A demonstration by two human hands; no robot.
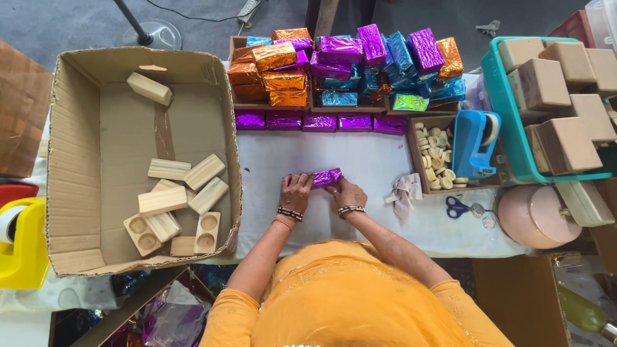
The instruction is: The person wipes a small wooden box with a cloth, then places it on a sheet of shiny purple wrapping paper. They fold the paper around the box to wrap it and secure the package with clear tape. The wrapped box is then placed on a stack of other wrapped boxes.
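**Wrapping run well under way; one block in hand, a boxful left**

Centre of the white-covered table (pixel 360 160): a small block wrapped in shiny purple foil (pixel 324 176) lies flat, held at both ends. The left hand (pixel 295 191) has its fingers curled down over the block's left end; the right hand (pixel 347 191) pinches the right end, fingers closed on the foil. The foil looks already drawn around the block, so I judge this one to be at the end-folding stage.

Done, far side: a heap of finished foil-wrapped blocks in purple, orange and blue (pixel 340 64), plus a row of purple ones along the tray's near edge (pixel 318 122).

Left to do, by the look of it: the open brown cardboard box (pixel 71 160) at left holds about ten bare pale wooden blocks (pixel 170 199), some with round hollows.

Right side: blue tape dispenser (pixel 475 142), blue-handled scissors (pixel 457 207), teal plastic crate of brown blocks (pixel 508 128).
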